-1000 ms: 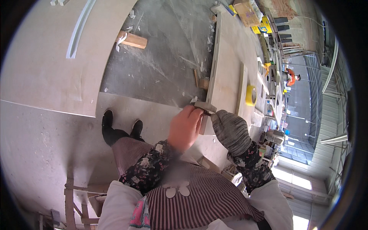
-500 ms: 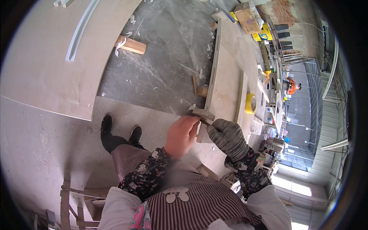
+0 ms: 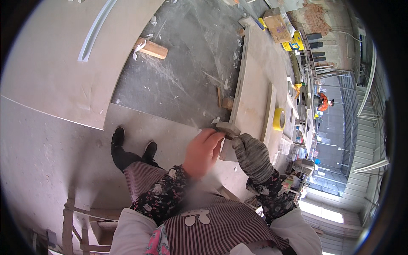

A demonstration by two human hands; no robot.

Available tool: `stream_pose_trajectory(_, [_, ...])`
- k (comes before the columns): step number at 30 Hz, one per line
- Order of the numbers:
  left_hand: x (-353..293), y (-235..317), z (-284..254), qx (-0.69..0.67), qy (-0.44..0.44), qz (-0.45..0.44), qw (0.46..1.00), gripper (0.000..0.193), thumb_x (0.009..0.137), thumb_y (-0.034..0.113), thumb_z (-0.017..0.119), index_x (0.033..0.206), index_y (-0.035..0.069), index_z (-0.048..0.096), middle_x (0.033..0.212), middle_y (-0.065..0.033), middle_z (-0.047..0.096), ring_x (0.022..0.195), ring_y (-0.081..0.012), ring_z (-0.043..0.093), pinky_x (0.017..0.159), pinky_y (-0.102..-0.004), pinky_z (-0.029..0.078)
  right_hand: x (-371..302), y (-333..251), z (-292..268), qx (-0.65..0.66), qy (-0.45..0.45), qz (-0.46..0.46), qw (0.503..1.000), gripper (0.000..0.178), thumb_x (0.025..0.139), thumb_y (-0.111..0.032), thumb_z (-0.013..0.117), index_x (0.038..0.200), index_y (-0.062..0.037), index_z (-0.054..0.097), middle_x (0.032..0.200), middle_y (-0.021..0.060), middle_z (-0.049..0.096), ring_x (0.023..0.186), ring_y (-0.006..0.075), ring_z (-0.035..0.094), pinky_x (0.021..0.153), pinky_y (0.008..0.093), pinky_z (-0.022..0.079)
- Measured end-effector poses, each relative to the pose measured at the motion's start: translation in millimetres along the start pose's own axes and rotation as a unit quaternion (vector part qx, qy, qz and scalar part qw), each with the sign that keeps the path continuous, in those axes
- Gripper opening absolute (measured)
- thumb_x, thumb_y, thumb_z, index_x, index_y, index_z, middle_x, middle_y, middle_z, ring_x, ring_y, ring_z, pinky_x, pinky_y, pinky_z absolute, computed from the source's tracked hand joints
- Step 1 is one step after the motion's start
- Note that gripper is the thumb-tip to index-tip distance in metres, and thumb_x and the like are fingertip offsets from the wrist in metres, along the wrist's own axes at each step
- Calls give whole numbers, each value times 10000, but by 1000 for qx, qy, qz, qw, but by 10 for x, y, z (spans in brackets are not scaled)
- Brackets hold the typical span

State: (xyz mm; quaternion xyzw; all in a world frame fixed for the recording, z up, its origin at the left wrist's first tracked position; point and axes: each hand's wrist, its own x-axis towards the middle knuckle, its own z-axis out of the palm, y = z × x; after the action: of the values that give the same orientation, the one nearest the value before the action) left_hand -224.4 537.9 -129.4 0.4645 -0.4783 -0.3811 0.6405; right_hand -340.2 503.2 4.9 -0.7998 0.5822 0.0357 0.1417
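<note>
My left hand (image 3: 202,154) is bare, its fingers pinched together at the near end of a long pale board (image 3: 250,80). Close beside it is my right hand (image 3: 254,158), in a grey knitted glove, with the fingers curled closed. A small grey-brown block (image 3: 228,128) sits right at the fingertips of both hands, by the board's edge. Whatever the fingers pinch is small and mostly hidden behind them. Floral sleeves cover both forearms, above a striped apron (image 3: 212,225).
A yellow tape roll (image 3: 279,119) stands beside a narrow strip (image 3: 268,112) on the board. To the left lies a large pale sheet (image 3: 55,72) with a metal channel (image 3: 97,32). Between them is a dark, scratched surface (image 3: 178,63) with a wood block (image 3: 154,49). A person (image 3: 325,103) in orange is far off.
My right hand has turned slightly more upright, its fingertips now nearer the small block. The left hand stays pinched in about the same place. The whole view has shifted a little.
</note>
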Motion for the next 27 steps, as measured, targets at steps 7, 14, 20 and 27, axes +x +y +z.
stream_pose_trajectory(7, [54,24,36,0,-3,11,1000,207,796,-12,668,993,42,630,940,-115,608,801,-335,623,665,-396,511,5,-37,-22,47,-6,71,996,245,961,-234,577,875,-8,618,727,230,596,701,417,600,609,469,474])
stream_pose_trajectory(14, [41,9,32,-3,-45,-30,999,184,803,-30,642,973,32,676,975,-147,668,873,-356,645,744,-394,533,-15,-61,68,96,17,103,990,254,974,-238,560,883,-9,621,732,214,604,694,409,601,620,456,480])
stream_pose_trajectory(20, [108,-66,-26,-42,-84,-58,994,112,816,-9,654,924,8,676,922,-157,679,870,-352,648,736,-383,526,22,46,50,111,-9,36,993,244,974,-229,558,876,-17,628,733,188,617,703,390,616,632,451,492])
stream_pose_trajectory(27, [94,-76,-150,-59,-137,-75,986,63,831,7,656,893,-2,660,882,-155,663,822,-348,640,703,-388,509,-45,24,52,83,-13,3,996,198,956,-199,571,938,-20,653,735,170,632,709,371,633,642,432,511])
